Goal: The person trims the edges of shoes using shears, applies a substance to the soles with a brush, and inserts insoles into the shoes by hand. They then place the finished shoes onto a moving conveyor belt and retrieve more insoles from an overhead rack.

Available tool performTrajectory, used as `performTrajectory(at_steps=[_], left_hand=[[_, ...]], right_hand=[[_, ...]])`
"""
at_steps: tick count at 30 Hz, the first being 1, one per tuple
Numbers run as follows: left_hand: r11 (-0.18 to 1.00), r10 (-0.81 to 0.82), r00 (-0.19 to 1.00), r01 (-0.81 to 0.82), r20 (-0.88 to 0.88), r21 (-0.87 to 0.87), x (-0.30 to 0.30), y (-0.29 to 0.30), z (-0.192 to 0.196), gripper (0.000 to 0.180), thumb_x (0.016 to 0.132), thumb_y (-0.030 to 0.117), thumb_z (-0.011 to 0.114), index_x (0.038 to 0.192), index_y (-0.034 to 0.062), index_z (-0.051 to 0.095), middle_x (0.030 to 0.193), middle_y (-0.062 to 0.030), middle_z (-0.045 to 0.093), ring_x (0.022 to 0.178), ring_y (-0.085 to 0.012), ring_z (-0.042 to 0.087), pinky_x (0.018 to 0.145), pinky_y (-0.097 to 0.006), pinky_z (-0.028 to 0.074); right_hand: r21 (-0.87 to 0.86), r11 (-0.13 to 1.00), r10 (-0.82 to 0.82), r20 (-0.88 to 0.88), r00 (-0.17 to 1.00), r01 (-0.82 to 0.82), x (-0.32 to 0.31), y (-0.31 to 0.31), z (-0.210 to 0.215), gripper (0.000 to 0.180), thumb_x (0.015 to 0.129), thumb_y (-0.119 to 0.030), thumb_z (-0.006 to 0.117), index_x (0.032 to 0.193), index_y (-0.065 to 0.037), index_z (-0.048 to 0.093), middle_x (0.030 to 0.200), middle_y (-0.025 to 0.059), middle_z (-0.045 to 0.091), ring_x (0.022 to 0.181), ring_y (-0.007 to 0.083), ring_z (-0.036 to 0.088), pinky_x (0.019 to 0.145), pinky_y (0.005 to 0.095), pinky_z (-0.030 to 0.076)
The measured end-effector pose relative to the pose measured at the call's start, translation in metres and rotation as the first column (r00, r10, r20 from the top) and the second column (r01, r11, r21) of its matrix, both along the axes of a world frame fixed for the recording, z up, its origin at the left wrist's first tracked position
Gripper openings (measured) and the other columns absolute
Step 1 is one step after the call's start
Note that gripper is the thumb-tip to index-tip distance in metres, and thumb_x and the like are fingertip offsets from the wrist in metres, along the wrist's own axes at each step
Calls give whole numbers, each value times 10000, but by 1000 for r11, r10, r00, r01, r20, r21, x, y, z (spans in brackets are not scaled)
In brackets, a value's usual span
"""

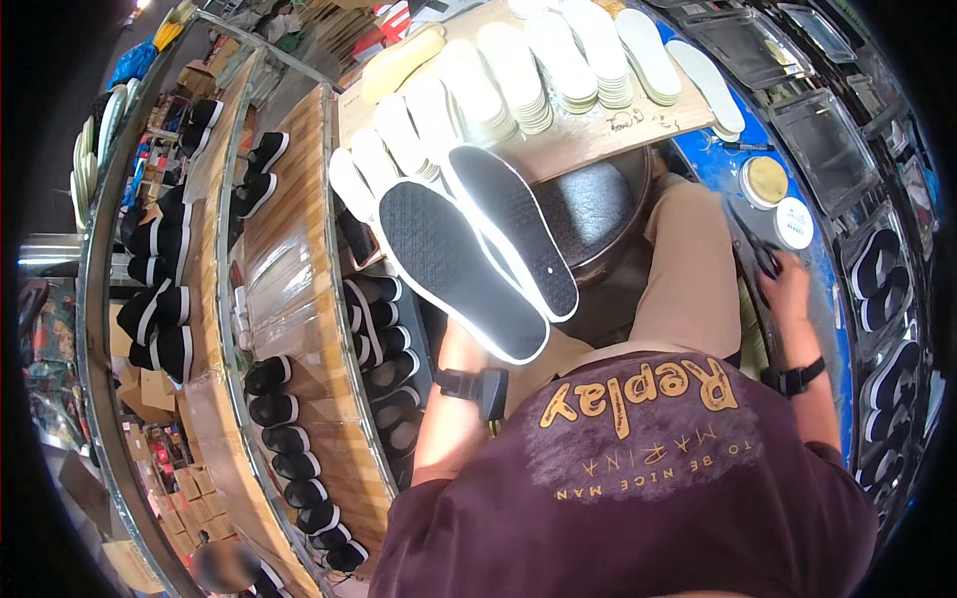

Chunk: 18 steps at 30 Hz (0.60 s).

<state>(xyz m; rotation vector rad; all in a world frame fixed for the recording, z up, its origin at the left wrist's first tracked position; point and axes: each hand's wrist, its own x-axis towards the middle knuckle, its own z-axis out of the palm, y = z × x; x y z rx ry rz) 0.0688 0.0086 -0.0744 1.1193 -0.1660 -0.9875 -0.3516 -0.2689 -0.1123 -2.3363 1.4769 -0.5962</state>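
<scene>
A pair of shoes (461, 261) is raised in front of me, with black patterned soles rimmed in white turned towards me. My left hand (462, 346) holds them from behind; its fingers are hidden by the soles, and only the wrist end shows. Off to the right, my right hand (789, 287) is closed round the dark handles of scissors (760, 244), over the blue bench. Beyond the shoes, stacks of pale insoles (518, 85) lie in rows on a wooden board (628, 128).
An open tub with yellowish contents (765, 181) and a white round lid (794, 222) sit on the blue bench (713, 164). Left of me, wooden shelves (284, 229) carry rows of black shoes (284, 439). A dark round container (596, 214) stands under the board. Dark trays (822, 140) line the right.
</scene>
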Motion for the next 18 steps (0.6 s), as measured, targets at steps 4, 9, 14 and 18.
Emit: performTrajectory(at_steps=[4,9,14,18], left_hand=[[997,-75,994,77,83,-18,-8,-7,8,332,961,280,556,1146,6,585,961,-78,633,809,-172,628,691,-292,542],[987,-149,969,159,198,-35,-14,-12,11,364,968,295,540,1185,4,559,970,-74,618,809,-161,621,693,-282,535],[934,-169,927,43,334,354,-7,24,-29,483,906,445,598,1058,-6,674,879,-81,705,761,-155,680,643,-269,541],[915,-222,951,127,213,384,-18,18,-3,230,926,130,563,1095,-4,644,948,-65,675,801,-132,631,686,-267,527]], right_hand=[[128,939,284,227,932,-318,114,33,44,457,737,-149,747,1133,-3,572,906,159,631,791,267,608,731,362,496],[117,733,611,321,724,-670,218,86,91,563,754,-324,787,1144,-12,527,939,174,606,832,308,610,710,393,483],[136,700,673,204,711,-701,252,106,111,499,777,-453,734,963,-22,565,812,180,632,773,377,621,658,435,479],[135,699,688,145,712,-703,246,95,102,509,781,-492,711,910,-25,556,762,183,630,741,395,620,645,454,472]])
